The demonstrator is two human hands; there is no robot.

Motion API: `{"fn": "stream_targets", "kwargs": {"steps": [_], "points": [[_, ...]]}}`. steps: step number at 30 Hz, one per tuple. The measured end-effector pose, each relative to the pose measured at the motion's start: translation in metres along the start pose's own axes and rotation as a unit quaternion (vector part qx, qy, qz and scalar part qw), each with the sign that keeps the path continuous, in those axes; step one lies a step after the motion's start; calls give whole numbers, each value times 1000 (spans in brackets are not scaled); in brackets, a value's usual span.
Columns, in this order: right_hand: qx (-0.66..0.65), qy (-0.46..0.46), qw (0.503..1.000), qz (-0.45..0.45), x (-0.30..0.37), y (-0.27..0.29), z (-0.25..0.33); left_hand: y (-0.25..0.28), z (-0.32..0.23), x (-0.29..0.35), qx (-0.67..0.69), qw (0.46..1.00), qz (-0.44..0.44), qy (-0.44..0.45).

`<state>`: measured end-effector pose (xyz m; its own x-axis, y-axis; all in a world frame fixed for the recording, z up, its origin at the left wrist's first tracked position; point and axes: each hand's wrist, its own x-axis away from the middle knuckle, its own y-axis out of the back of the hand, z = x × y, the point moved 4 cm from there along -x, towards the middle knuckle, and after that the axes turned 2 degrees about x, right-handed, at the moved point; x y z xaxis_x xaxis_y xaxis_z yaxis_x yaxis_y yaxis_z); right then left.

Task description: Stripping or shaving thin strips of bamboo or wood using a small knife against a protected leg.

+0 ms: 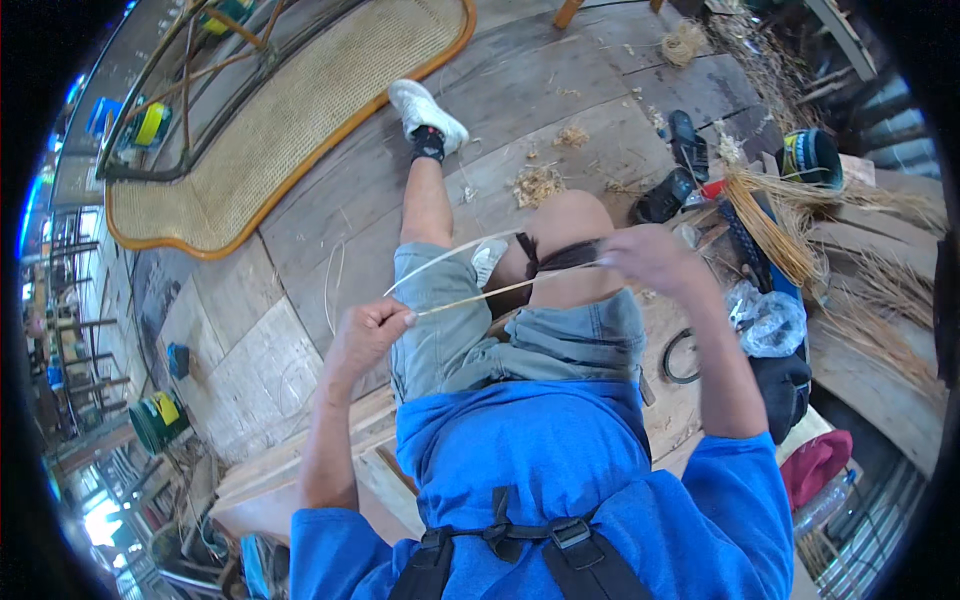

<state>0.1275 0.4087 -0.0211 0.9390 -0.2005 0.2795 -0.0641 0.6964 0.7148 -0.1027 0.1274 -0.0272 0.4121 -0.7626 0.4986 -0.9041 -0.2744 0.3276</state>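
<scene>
A thin pale rattan strip [480, 297] runs nearly straight between my two hands, across my lap. My left hand [366, 335] is closed, pinching it between thumb and fingertips above my left thigh. At the strip's other end, my right hand [655, 262] closes on it over my right thigh; its fingers are slightly blurred. A whiter length of strip [450, 254] curves up from my left hand toward my right knee. Around that leg, just past the strip, a dark cloth band [560, 258] is tied.
A woven cane panel [290, 120] with a curved wooden rim lies at the far left. Shavings [538, 185] litter the wooden floor. To the right are black sandals [665, 197], a bundle of rattan strips [765, 230], a dark green bucket [812, 158] and a clear plastic bag [770, 322].
</scene>
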Motion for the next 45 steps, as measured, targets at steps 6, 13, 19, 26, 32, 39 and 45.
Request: {"fn": "stream_targets", "kwargs": {"steps": [6,13,19,26,32,39,45], "points": [[-160,-213,962,52,48,25,-35,5,22,-1,-18,998,55,25],[-185,-278,941,58,53,29,-42,10,21,1,-15,997,39,62],[-218,-262,940,23,61,32,-47,9,21,6,15,998,45,45],[-72,-108,991,11,47,34,-15,-52,-15,-4,-100,979,-24,-176],[-35,-128,982,-138,57,42,-21,-96,-40,-7,-128,969,-48,-207],[59,-296,928,-220,139,-111,-54,-65,-39,-9,-86,992,-98,-2],[-28,-354,914,-195,154,-174,-47,-89,-33,-13,62,993,-99,4]]}}
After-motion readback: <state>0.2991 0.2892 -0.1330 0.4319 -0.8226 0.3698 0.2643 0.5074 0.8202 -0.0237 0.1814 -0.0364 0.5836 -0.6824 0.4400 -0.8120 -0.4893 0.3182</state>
